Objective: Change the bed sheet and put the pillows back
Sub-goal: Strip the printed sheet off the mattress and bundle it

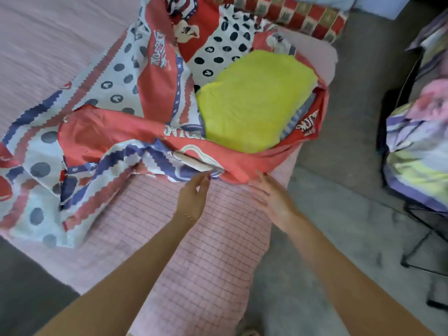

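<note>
Red, white and blue printed cotton bed sheet [116, 132] lies rumpled across the pink mattress [206, 238], light and limp; its near hem looks the best hold. Left hand [191, 197] pinches that hem; right hand [274, 200] hovers, fingers spread, beside it.

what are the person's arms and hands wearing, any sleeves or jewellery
Both forearms are bare, with no sleeves in view. The left hand has a thin gold-coloured chain bracelet at the wrist, and one fingernail looks painted dark red. The right hand is motion-blurred; no ring, watch or bracelet can be made out on it. No gloves on either hand.
</note>
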